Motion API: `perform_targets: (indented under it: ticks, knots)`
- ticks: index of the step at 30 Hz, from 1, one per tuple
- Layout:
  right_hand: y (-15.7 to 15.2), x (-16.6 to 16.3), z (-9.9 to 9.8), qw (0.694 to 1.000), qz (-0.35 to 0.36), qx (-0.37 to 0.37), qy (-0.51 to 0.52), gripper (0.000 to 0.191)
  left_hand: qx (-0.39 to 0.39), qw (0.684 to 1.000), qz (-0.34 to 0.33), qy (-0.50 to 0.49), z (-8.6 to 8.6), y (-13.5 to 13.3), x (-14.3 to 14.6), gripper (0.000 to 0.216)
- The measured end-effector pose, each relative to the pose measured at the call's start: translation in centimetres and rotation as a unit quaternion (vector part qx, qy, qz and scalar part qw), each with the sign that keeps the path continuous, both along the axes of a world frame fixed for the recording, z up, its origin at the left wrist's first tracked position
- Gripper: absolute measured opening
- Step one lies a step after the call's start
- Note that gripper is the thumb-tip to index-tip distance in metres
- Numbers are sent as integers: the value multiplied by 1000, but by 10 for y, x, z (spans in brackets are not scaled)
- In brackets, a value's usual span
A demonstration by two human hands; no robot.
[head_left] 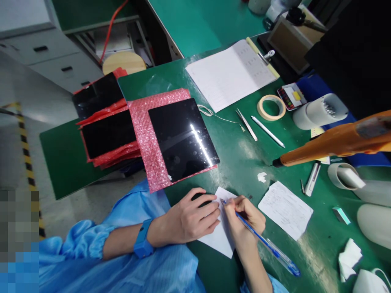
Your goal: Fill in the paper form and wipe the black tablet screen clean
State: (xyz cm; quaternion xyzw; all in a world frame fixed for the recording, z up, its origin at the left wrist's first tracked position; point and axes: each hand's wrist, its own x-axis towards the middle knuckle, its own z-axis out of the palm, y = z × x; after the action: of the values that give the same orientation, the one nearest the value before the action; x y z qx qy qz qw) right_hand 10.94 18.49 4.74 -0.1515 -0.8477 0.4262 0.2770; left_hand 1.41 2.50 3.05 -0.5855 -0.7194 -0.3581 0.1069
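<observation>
A blue ballpoint pen (265, 241) is pinched in my right hand (247, 221), its tip on a small sheet of white paper (220, 241). My left hand (197, 215) lies flat on the left part of that sheet, fingers spread, and a blue band is on its wrist. Just beyond my hands, a glossy black glass panel (183, 140) rests on pink bubble wrap (143, 134). Right of my right hand lies a creased paper with faint handwriting (286, 210). Part of the white sheet is hidden under both hands.
Black panels in red wrap (108, 134) are stacked at the left. A clipboard (231, 75), tape roll (271, 107), tweezers (247, 125) and white pen (268, 131) lie farther back. From the right, an orange tool (336, 140) reaches over the green table.
</observation>
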Motion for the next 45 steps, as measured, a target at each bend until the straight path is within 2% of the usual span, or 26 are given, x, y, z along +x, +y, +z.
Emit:
perform_targets:
  ticks: [18,25,31,41,45]
  knots:
    - [0,2,-3,1000,10,11,5,45,7,1000,4,0,1,0,0,20]
    - [-2,-4,2,1000,-10,20,11,44,4,1000,1,-4,1,1,-1,20]
    - [-2,-5,4,1000,-12,-11,18,43,10,1000,1,-4,1,0,-1,20]
    - [0,-1,0,1000,18,-12,-4,43,6,1000,1,2,3,-1,0,21]
    - [0,-2,3,998,-18,-50,26,44,0,1000,-3,4,5,-1,-3,14]
